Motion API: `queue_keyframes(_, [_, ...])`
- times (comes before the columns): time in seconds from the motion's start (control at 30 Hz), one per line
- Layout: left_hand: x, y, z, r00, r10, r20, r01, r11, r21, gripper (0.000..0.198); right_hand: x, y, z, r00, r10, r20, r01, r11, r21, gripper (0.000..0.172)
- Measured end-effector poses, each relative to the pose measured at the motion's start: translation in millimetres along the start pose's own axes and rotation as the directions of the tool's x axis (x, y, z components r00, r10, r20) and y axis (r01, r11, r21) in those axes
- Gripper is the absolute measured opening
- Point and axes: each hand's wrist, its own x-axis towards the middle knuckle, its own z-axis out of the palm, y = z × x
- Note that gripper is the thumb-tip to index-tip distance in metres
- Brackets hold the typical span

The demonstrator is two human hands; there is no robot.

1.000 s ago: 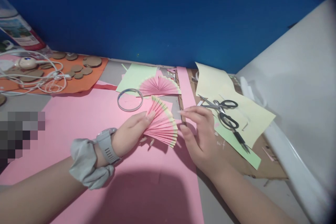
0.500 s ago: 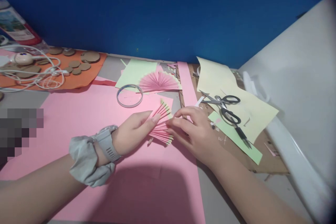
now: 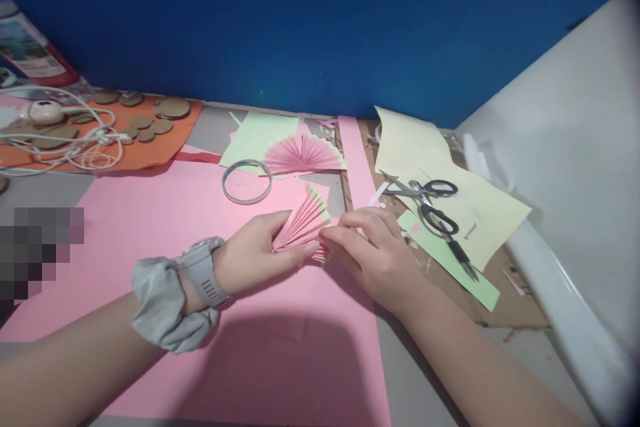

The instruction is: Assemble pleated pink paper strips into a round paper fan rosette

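A pleated pink paper fan with a pale green edge is held between both hands above a large pink sheet. My left hand grips its folded end, the thumb pressed over the lower pleats. At the fan's right edge, the fingers of my right hand pinch the green-tipped folds. A second pink paper fan, spread in a half circle, lies behind on a light green sheet. Close to it is a roll of clear tape.
Scissors and a pen lie on pale yellow paper and a green strip at right. Cardboard discs and white earphone cables rest on orange paper at left. A bottle stands behind.
My left thumb has moved down across the fan's lower pleats. The upper pleats now show more openly, and my right hand has shifted slightly right.
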Motion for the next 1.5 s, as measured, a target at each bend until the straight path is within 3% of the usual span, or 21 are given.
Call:
queue_keyframes(0.07, [0, 0, -0.4, 1.0, 0.01, -0.008, -0.01, 1.0, -0.008, 0.024, -1, 4, -1, 0.995, 0.097, -0.028, -0.095, 0.993, 0.065, 0.022])
queue_keyframes(0.13, [1, -1, -1.4, 1.0, 0.012, 0.013, -0.011, 0.997, -0.07, 0.025, -3, 7, -1, 0.981, 0.192, 0.002, -0.187, 0.95, 0.251, 0.04])
queue_keyframes(0.23, [3, 0, -2.6, 0.998, 0.016, 0.056, -0.003, 0.975, -0.222, 0.025, -6, 6, 0, 0.956, 0.228, 0.184, -0.289, 0.827, 0.482, 0.088])
queue_keyframes(0.3, [3, 0, -2.5, 0.997, 0.015, 0.078, 0.009, 0.956, -0.293, 0.026, -6, 3, 2, 0.921, 0.251, 0.297, -0.369, 0.805, 0.464, 0.111])
queue_keyframes(0.4, [2, -2, -0.3, 0.992, 0.027, 0.121, 0.012, 0.95, -0.313, 0.034, -3, -3, 2, 0.883, 0.301, 0.36, -0.44, 0.798, 0.411, 0.094])
queue_keyframes(0.5, [0, -5, 2.5, 0.994, 0.028, 0.106, 0.007, 0.949, -0.314, 0.042, 0, -3, 2, 0.893, 0.285, 0.347, -0.422, 0.798, 0.43, 0.076])
queue_keyframes(0.6, [-3, -5, 3.6, 0.998, -0.006, 0.061, 0.025, 0.952, -0.306, 0.044, 1, -1, 0, 0.907, 0.25, 0.34, -0.389, 0.808, 0.443, 0.079])
queue_keyframes(0.73, [-4, -3, 2.9, 0.996, -0.031, 0.088, 0.06, 0.933, -0.354, 0.04, -2, -2, 1, 0.907, 0.244, 0.344, -0.385, 0.81, 0.443, 0.094])
queue_keyframes(0.87, [-3, -3, 2.8, 0.993, -0.01, 0.117, 0.056, 0.916, -0.397, 0.03, -4, -2, 3, 0.932, 0.223, 0.286, -0.341, 0.808, 0.481, 0.087])
queue_keyframes(0.97, [-4, -3, 2.0, 0.988, 0.017, 0.151, 0.03, 0.951, -0.308, 0.032, -3, -1, 5, 0.925, 0.258, 0.278, -0.368, 0.787, 0.495, 0.079])
queue_keyframes(1.13, [-5, 7, -4.3, 0.948, 0.075, 0.309, -0.062, 0.997, -0.05, 0.043, -1, 2, 4, 0.932, 0.239, 0.271, -0.352, 0.766, 0.537, 0.079])
queue_keyframes(1.3, [-7, 17, -4.6, 0.91, 0.034, 0.414, -0.157, 0.95, 0.268, 0.037, 2, -1, -1, 0.956, 0.14, 0.26, -0.275, 0.738, 0.616, 0.063])
queue_keyframes(1.43, [-7, 11, 1.4, 0.932, 0.051, 0.36, -0.211, 0.882, 0.42, 0.036, 3, -1, 0, 0.959, 0.15, 0.242, -0.276, 0.701, 0.658, 0.031])
queue_keyframes(1.5, [-7, 6, 3.7, 0.954, 0.064, 0.294, -0.19, 0.886, 0.423, 0.033, 4, -1, 1, 0.958, 0.183, 0.219, -0.283, 0.705, 0.651, 0.025])
